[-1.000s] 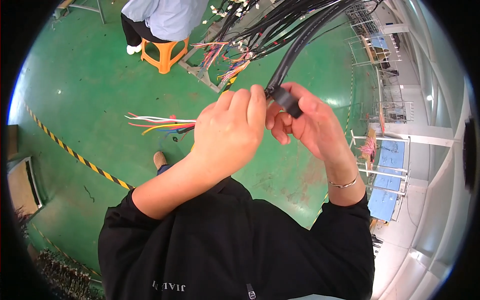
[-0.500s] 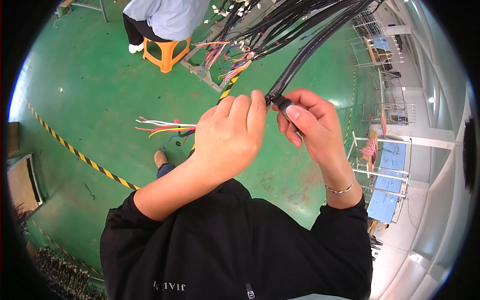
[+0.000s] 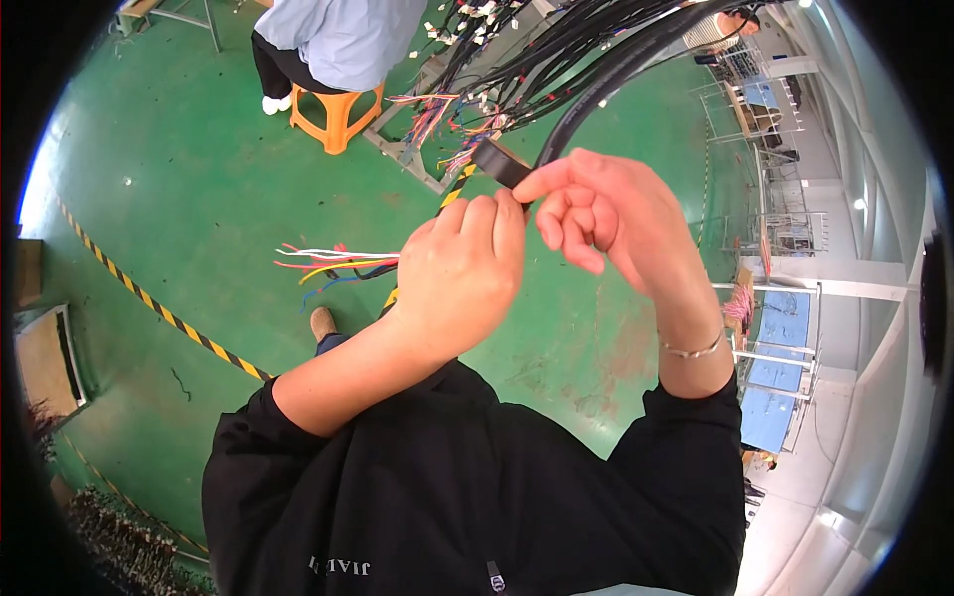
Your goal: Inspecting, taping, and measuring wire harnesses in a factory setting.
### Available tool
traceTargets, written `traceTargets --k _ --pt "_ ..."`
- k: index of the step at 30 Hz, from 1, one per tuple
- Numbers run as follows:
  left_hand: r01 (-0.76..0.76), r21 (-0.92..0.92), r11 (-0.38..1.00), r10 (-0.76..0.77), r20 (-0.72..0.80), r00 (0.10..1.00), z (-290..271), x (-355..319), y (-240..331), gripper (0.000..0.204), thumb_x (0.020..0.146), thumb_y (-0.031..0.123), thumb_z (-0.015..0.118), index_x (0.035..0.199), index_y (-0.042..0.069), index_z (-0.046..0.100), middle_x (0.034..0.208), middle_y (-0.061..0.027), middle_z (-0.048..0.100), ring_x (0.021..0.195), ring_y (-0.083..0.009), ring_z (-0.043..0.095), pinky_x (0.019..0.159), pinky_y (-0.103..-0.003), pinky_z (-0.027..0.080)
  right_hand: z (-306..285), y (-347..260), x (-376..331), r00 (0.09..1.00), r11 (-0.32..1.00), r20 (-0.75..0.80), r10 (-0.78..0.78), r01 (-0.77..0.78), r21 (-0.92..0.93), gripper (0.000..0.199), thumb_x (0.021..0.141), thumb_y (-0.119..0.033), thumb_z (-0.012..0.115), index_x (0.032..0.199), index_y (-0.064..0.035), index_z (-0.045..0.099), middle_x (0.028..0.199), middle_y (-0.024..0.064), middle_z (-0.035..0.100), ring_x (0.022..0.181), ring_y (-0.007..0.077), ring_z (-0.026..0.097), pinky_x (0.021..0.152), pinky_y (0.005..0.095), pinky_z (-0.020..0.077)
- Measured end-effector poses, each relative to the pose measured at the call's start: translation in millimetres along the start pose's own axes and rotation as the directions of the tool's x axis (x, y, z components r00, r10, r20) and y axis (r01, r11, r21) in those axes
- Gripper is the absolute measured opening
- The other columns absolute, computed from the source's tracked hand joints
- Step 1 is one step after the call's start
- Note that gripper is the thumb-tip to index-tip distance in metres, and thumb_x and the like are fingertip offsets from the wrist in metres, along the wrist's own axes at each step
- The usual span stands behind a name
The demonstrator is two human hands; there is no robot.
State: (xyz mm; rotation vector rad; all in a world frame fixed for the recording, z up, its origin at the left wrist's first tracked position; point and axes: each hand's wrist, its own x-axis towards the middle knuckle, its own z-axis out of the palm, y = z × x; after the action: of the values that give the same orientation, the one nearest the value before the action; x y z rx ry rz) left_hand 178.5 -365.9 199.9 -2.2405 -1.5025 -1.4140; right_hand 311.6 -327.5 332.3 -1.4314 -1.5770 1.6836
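My left hand (image 3: 462,260) is closed around a wire bundle. Loose wire ends (image 3: 343,261) in white, red, yellow and blue stick out on its left side. From the top of that fist a thick black-sheathed cable (image 3: 576,111) curves up and right. A roll of black tape (image 3: 500,163) sits just above the fist, beside the cable. My right hand (image 3: 618,214) reaches across the cable, one outstretched finger meeting the roll's lower edge and the other visible fingers curled. Part of its grip is hidden.
Many black cables (image 3: 566,70) with coloured wire ends hang on a frame at the top. A person in light blue (image 3: 360,45) sits on an orange stool (image 3: 338,121) at upper left. Yellow-black tape (image 3: 164,313) marks the green floor. Blue-topped tables (image 3: 780,368) stand at right.
The roll of tape has moved from the right side of the cable over to its left, above my left fist. My right hand has followed upward and left at the fingertips; my left hand stays closed.
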Motion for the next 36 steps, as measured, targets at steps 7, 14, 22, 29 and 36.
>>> traceTargets --k 7,14,22,29,36 --pt "0.166 -0.313 0.935 -0.148 0.082 0.986 -16 7 4 0.015 0.086 0.010 0.065 0.093 -0.002 0.060 0.072 -0.0103 0.058 0.065 -0.0295 0.062 0.054 -0.039 0.048 -43 50 15 0.927 0.926 0.015 -0.375 0.375 -0.045 0.036 0.104 -0.024 0.044 0.127 0.0013 0.054 0.055 -0.0034 0.038 0.043 0.0054 0.030 0.040 0.0220 0.0225" --pt "0.560 -0.653 0.509 -0.303 0.473 0.827 -35 19 0 0.014 0.097 0.012 0.059 0.092 0.000 0.063 0.065 -0.0082 0.053 0.057 -0.0208 0.048 0.054 -0.033 0.040 -12 92 71 0.785 0.679 0.032 -0.619 0.514 0.524 0.073 0.088 -0.054 0.065 0.139 -0.0044 0.048 0.121 0.0184 0.055 0.104 0.0194 0.055 0.078 0.0305 0.0471" --pt "0.694 -0.720 0.028 -0.198 0.676 0.710 -44 24 -5 0.024 0.103 0.019 0.053 0.098 -0.001 0.066 0.066 0.0041 0.042 0.060 -0.0054 0.034 0.054 -0.023 0.031 -24 97 91 0.619 0.721 0.415 -0.667 0.394 0.570 0.036 0.078 -0.034 0.083 0.098 -0.0114 0.064 0.108 0.0091 0.054 0.099 0.0220 0.054 0.084 0.0365 0.0455" --pt "0.682 -0.724 0.108 -0.229 0.649 0.725 -44 24 -7 0.028 0.104 0.022 0.051 0.096 -0.001 0.064 0.065 0.0035 0.042 0.059 -0.0059 0.035 0.053 -0.023 0.031 -38 78 85 0.644 0.767 0.416 -0.642 0.536 0.352 0.027 0.081 -0.023 0.080 0.096 -0.0071 0.063 0.105 0.0113 0.056 0.092 0.0198 0.054 0.077 0.0332 0.0453" --pt "0.710 -0.703 0.048 -0.206 0.688 0.696 -31 40 -17 0.031 0.105 0.025 0.049 0.093 -0.001 0.062 0.060 0.0055 0.040 0.051 -0.0033 0.028 0.047 -0.023 0.022 -46 76 100 0.638 0.701 0.292 -0.713 0.666 0.256 0.010 0.087 -0.012 0.069 0.089 -0.0035 0.065 0.097 0.0125 0.058 0.085 0.0193 0.055 0.073 0.0329 0.0459"
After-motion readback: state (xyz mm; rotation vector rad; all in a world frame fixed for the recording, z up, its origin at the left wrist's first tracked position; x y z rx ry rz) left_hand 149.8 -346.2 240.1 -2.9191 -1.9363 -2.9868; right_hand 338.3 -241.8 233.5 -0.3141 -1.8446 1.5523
